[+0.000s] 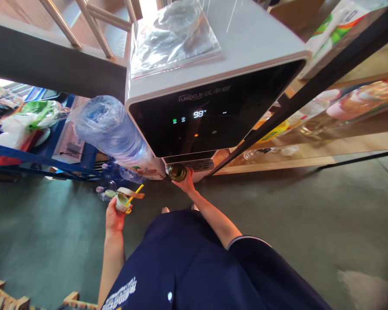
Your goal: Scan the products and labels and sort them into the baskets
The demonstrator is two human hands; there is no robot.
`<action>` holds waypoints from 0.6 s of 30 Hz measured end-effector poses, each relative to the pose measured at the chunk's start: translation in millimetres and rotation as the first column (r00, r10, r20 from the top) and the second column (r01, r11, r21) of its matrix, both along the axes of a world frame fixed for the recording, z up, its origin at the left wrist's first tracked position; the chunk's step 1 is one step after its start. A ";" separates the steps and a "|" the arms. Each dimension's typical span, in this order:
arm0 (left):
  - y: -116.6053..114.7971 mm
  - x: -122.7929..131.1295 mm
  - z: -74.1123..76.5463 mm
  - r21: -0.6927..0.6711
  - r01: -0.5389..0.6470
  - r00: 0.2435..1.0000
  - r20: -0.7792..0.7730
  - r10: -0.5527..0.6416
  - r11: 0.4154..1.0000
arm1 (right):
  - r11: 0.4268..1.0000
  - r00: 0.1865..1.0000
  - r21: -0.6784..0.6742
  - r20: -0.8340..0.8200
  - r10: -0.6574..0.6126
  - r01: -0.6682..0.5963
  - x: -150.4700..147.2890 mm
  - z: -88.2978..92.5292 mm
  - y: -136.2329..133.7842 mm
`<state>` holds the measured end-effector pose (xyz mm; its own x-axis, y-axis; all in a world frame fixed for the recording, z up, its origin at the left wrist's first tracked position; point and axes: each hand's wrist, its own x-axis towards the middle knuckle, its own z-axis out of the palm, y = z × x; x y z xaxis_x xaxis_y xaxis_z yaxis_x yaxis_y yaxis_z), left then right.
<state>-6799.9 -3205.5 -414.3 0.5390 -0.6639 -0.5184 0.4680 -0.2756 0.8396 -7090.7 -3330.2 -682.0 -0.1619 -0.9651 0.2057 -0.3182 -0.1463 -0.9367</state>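
My right hand (186, 181) is wrapped round an open dark olive cup (177, 172), seen from above at the dispensing bay of a water dispenser (213, 114). The dispenser's black front panel shows a lit 98. Off to the left, away from the dispenser, my left hand (115, 217) grips a small pale cup-shaped piece (121, 202) from below. A yellow straw (135, 194) sticks up from it, and a pale strap-like band (129, 192) lies across its top. Whether this piece is a lid or a small cup, I cannot tell.
A large blue water bottle (108, 122) stands left of the dispenser, with more bottles (111, 172) on the floor below. Clear plastic bags (177, 36) lie on the dispenser. Wooden shelving (342, 150) with a dark post flanks it on the right; a blue rack (84, 157) is at left.
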 end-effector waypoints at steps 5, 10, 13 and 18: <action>35.1 42.3 4.8 0.032 -0.182 0.982 -0.038 0.183 0.983 | 0.998 0.998 0.000 -0.007 -0.061 0.061 2.5 -8.1 -27.4; 58.2 62.5 2.3 0.103 -0.296 0.950 -0.072 0.304 0.950 | 0.996 0.996 -0.007 0.013 -0.091 0.091 5.8 -22.5 -33.4; 65.2 69.8 0.5 0.128 -0.284 0.954 -0.061 0.293 0.950 | 0.995 0.994 -0.013 0.038 -0.103 0.104 9.3 -31.4 -31.4; 64.1 80.1 -0.1 0.115 -0.287 0.953 -0.062 0.296 0.951 | 0.988 0.986 -0.013 0.065 -0.152 0.153 19.4 -37.3 -27.9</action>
<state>-6719.8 -3141.4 -414.4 0.6563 -0.4243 -0.6239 0.6035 -0.2012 0.7716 -7071.2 -3358.1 -719.3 -0.3205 -0.9243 0.2075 -0.2783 -0.1175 -0.9533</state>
